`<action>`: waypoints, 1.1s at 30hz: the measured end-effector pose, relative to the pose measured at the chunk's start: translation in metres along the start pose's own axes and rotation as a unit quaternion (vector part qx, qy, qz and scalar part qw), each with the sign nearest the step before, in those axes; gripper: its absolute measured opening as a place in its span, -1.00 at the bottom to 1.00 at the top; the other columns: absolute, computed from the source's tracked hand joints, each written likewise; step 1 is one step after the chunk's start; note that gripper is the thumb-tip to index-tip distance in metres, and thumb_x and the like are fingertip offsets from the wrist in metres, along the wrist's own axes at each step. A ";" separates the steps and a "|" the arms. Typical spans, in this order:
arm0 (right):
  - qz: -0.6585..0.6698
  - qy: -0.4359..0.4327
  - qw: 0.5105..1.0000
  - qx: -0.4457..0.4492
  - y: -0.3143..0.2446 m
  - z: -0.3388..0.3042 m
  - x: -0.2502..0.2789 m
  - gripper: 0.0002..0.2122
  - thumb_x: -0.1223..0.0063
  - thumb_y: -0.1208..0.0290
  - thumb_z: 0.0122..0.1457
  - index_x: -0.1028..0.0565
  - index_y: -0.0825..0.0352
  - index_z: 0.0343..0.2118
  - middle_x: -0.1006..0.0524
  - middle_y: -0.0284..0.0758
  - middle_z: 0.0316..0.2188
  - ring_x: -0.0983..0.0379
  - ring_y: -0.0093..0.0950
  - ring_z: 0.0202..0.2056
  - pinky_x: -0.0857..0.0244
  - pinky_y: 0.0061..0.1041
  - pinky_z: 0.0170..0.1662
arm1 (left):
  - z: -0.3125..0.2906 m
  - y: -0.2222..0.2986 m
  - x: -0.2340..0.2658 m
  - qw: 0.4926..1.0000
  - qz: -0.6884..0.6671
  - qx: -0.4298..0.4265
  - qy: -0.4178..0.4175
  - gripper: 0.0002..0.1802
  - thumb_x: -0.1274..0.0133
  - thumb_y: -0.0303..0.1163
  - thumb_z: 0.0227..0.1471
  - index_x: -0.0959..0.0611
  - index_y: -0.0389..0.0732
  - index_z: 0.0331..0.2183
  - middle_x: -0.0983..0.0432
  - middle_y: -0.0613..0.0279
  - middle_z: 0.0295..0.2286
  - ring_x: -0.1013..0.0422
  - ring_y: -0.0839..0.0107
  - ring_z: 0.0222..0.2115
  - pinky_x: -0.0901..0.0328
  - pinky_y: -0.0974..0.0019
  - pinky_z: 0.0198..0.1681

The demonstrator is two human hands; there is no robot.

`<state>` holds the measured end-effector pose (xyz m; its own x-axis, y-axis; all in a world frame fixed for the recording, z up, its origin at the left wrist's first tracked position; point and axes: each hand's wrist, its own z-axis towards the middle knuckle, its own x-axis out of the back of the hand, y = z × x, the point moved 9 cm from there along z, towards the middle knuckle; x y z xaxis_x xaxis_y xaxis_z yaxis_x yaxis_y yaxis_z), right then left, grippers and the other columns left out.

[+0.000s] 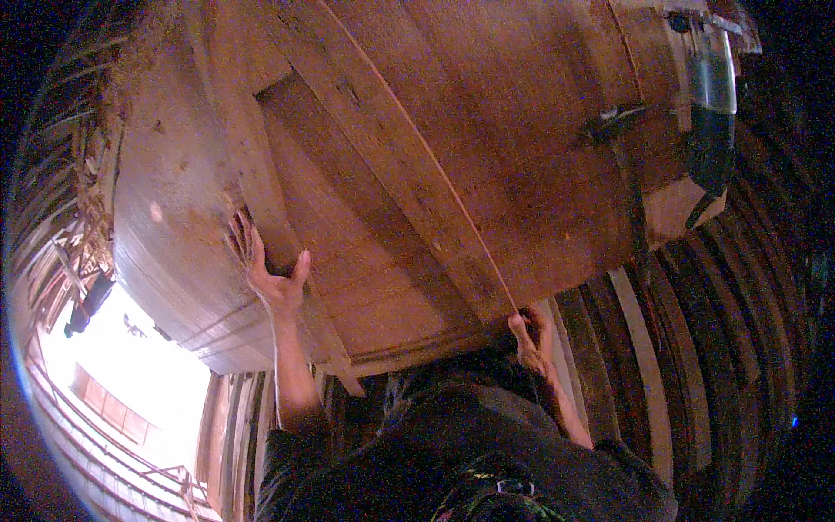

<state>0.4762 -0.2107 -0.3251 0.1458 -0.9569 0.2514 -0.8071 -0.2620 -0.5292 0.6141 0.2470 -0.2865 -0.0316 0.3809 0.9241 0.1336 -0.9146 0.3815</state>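
Observation:
My left hand [277, 283] lies with spread fingers beside a long narrow wooden plank [261, 178] on a broad wooden work surface [557, 174]; its thumb reaches over the plank. Nothing shows in its grasp. A second long plank [383, 130] runs from the far side to the near edge, with a thin pale line [435, 161] along its right side. Where that line ends at the near edge, my right hand [532, 341] is closed, thumb on top. What its fingers grip is hidden in shadow.
A clear container with dark contents [713, 130] stands at the far right, near a dark tool [613, 122] and a pale block [683, 209]. Many wooden slats [639, 335] line the right side. Bright light comes through an opening [165, 348] at lower left.

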 end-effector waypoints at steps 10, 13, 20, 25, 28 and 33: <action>0.022 -0.026 0.999 -0.028 0.036 0.001 -0.002 -0.60 -0.23 0.07 0.24 -0.53 0.38 -0.14 -0.53 -0.32 -0.32 -0.40 -0.46 -0.28 -0.34 -0.38 -0.21 | 0.005 -0.001 0.005 1.000 0.001 -0.010 -0.017 0.09 -0.27 0.08 -0.05 -0.24 -0.28 0.34 -0.07 -0.16 0.35 0.07 -0.16 0.39 0.32 -0.25 0.43; -0.015 -0.017 0.999 -0.035 0.050 0.000 0.002 -0.58 -0.25 0.06 0.22 -0.52 0.39 -0.14 -0.53 -0.31 -0.30 -0.41 -0.44 -0.25 -0.35 -0.38 -0.17 | 0.006 0.001 0.005 1.000 0.007 -0.005 -0.018 0.09 -0.27 0.08 -0.06 -0.24 -0.28 0.35 -0.07 -0.17 0.35 0.08 -0.15 0.40 0.33 -0.25 0.43; 0.003 -0.050 0.994 -0.096 0.040 -0.001 -0.001 -0.40 -0.25 -0.07 0.18 -0.46 0.46 -0.02 -0.50 -0.20 -0.16 -0.40 -0.34 -0.10 -0.33 -0.28 0.00 | 0.007 -0.001 0.005 1.000 -0.011 -0.002 -0.003 0.08 -0.26 0.11 -0.06 -0.26 -0.28 0.33 -0.07 -0.19 0.35 0.08 -0.15 0.40 0.35 -0.25 0.43; -0.010 -0.063 0.987 -0.145 0.049 -0.005 0.000 -0.29 -0.25 -0.15 0.16 -0.41 0.47 0.09 -0.44 -0.12 0.04 -0.36 -0.26 0.05 -0.27 -0.25 0.16 | 0.009 0.002 0.006 1.000 -0.009 0.018 -0.013 0.07 -0.27 0.09 -0.05 -0.27 -0.31 0.32 -0.08 -0.19 0.34 0.08 -0.15 0.40 0.34 -0.23 0.43; 0.000 -0.002 0.991 -0.134 0.047 -0.011 0.007 -0.37 -0.29 -0.10 0.15 -0.46 0.44 0.00 -0.46 -0.20 -0.05 -0.35 -0.34 -0.02 -0.26 -0.32 0.07 | 0.009 0.002 0.005 1.000 -0.010 0.012 -0.010 0.07 -0.28 0.06 -0.06 -0.28 -0.33 0.32 -0.09 -0.18 0.34 0.08 -0.14 0.40 0.33 -0.21 0.44; 0.013 0.020 0.998 -0.063 0.019 -0.003 0.003 -0.58 -0.26 0.00 0.19 -0.57 0.36 -0.31 -0.47 -0.51 -0.46 -0.31 -0.64 -0.37 -0.19 -0.55 -0.32 | 0.007 -0.001 0.005 1.000 -0.014 0.025 -0.007 0.04 -0.30 0.00 -0.08 -0.31 -0.30 0.31 -0.10 -0.15 0.34 0.08 -0.12 0.40 0.32 -0.20 0.44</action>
<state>0.4597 -0.2178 -0.3326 0.1020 -0.9568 0.2722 -0.8765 -0.2158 -0.4303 0.6211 0.2503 -0.2825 -0.0223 0.4084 0.9126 0.1824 -0.8958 0.4053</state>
